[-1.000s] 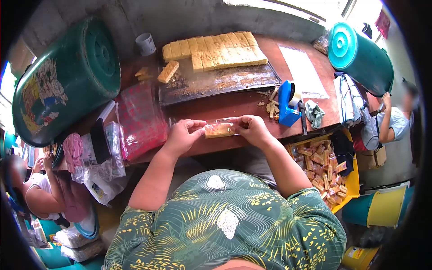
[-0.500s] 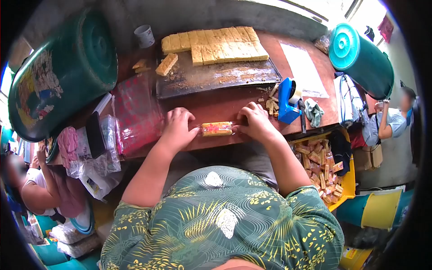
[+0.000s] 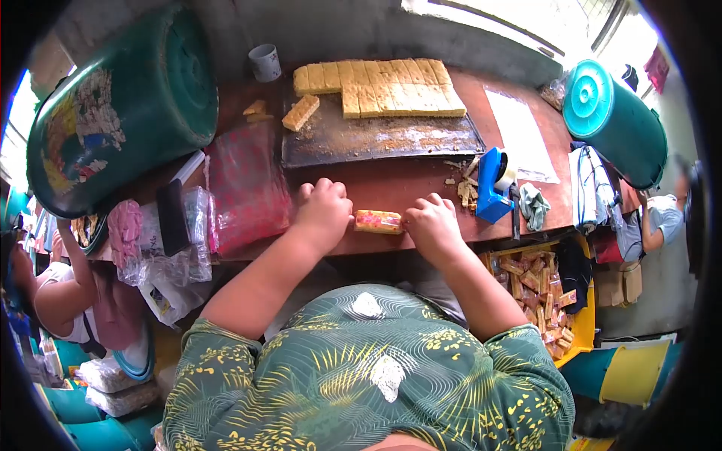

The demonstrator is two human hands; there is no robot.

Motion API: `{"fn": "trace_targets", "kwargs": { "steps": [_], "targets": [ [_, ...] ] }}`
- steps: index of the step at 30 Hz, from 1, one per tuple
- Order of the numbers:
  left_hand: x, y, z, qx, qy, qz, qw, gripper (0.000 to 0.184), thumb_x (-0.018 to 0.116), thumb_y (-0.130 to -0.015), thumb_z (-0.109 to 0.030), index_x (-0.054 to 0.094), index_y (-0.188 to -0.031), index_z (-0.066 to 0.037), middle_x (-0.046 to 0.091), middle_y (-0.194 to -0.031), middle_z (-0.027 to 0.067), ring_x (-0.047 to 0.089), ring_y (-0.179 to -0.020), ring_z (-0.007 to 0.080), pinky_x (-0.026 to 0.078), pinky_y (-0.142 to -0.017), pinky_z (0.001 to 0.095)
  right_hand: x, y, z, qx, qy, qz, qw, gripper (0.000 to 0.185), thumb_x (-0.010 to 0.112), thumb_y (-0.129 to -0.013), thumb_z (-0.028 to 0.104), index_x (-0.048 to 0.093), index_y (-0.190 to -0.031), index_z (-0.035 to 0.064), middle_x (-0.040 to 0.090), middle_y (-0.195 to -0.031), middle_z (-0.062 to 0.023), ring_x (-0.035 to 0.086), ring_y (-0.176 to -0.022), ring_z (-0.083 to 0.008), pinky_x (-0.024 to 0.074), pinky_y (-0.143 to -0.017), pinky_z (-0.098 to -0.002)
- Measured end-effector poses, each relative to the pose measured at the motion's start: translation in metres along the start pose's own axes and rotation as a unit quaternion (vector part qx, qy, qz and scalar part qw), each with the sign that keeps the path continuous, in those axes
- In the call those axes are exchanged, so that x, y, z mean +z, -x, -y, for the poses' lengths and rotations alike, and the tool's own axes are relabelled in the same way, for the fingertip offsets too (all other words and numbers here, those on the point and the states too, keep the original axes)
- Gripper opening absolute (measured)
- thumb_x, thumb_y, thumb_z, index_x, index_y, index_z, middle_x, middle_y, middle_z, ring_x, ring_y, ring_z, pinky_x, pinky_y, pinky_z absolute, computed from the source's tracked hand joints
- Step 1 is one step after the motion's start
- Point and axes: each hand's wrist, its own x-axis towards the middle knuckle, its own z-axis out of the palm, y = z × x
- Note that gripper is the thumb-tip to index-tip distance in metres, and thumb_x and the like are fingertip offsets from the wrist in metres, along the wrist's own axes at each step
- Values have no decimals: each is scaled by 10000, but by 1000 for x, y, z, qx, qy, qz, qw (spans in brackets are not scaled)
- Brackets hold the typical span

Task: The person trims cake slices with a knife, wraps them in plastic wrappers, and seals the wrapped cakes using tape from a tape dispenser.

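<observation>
A rectangular cake bar in a printed clear wrapper [image 3: 378, 222] lies near the front edge of the table, between my two hands. My left hand [image 3: 325, 214] is closed, fingers curled, at the wrapper's left end. At the right end my right hand [image 3: 434, 225] pinches the other end of the wrapper. Beyond them stands a dark metal tray [image 3: 376, 146] with rows of cut yellow cake [image 3: 402, 89] and one separate piece [image 3: 301, 113]. A blue tape dispenser [image 3: 492, 186] is to the right of my right hand, and red-printed plastic wrappers [image 3: 248, 184] lie left of my left hand.
Below the table's right edge is a yellow crate [image 3: 585, 331] of wrapped bars. A large green drum [image 3: 143, 113] lies at the left, a smaller one [image 3: 628, 124] at the right. A white mug [image 3: 265, 63] stands behind. Other people are at both sides.
The view has shifted slightly, so the table appears further right and lower. My hands have closed in at the wrapper's ends, with the fingers more curled than before.
</observation>
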Motion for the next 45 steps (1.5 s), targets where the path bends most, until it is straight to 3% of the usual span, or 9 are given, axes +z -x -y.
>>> {"fn": "trace_targets", "kwargs": {
  "steps": [6,10,12,16,21,30,36,40,45],
  "targets": [
    [24,30,-33,-87,213,-79,970,429,717,-949,-251,667,-1302,-11,661,-1145,81,598,-1125,255,462,-980,428,32,46,16,-39,-42,-72,996,573,731,-886,409,649,-1330,56,585,-1242,-112,566,-1170,-300,441,-993,-458],
    [44,-8,-30,-197,760,-56,616,257,657,-1040,-167,665,-1240,-6,682,-1203,70,609,-1085,93,496,-991,276,38,48,21,-20,-152,-149,977,693,792,-868,265,531,-1445,-15,473,-1455,-200,508,-1294,-400,417,-1086,-490],
    [50,-15,-30,-151,757,-22,635,265,640,-1019,-78,640,-1269,8,677,-1271,83,633,-1159,164,487,-1061,324,36,40,18,-18,-324,-253,911,609,782,-849,52,558,-1410,-24,509,-1465,-206,518,-1306,-430,436,-1105,-490],
    [46,-14,-29,11,352,-126,927,410,655,-849,-15,686,-1254,-66,673,-1337,102,603,-1236,349,452,-1097,437,22,32,5,-42,-347,-249,903,366,765,-846,7,737,-1203,80,695,-1162,-106,644,-1083,-317,504,-1009,-430],
    [21,-1,-24,64,333,44,940,751,739,-864,-466,556,-1485,-85,513,-1566,78,443,-1417,297,305,-1184,481,30,44,5,-117,-258,-151,947,294,760,-891,171,762,-1184,195,718,-1115,-16,652,-1054,-237,473,-970,-445],
    [27,7,-36,85,225,-42,970,776,822,-790,-410,571,-1432,-54,582,-1486,102,501,-1368,313,346,-1170,459,-48,62,-98,182,-208,-423,863,238,715,-966,177,632,-1093,-6,714,-1122,-198,694,-984,-343,538,-884,-427],
    [31,4,-36,110,277,-91,950,723,858,-776,-313,584,-1381,-27,627,-1404,155,562,-1297,355,418,-1151,463,-34,76,-188,405,-418,-81,810,441,586,-1048,478,778,-1137,91,724,-1070,-43,612,-934,-137,473,-808,-302],
    [28,5,-38,112,290,-92,946,654,863,-779,-275,602,-1323,-23,635,-1395,159,568,-1311,355,431,-1151,459,-2,50,-180,280,-429,-241,824,410,648,-1025,442,740,-891,66,576,-700,-13,478,-637,-128,417,-603,-345],
    [29,8,-36,115,300,-108,941,634,867,-780,-279,605,-1306,-39,647,-1374,157,581,-1303,355,437,-1150,463,-31,73,-114,214,-109,-325,915,320,704,-957,257,658,-754,13,642,-815,-167,611,-862,-391,470,-819,-488]
  ]
}}
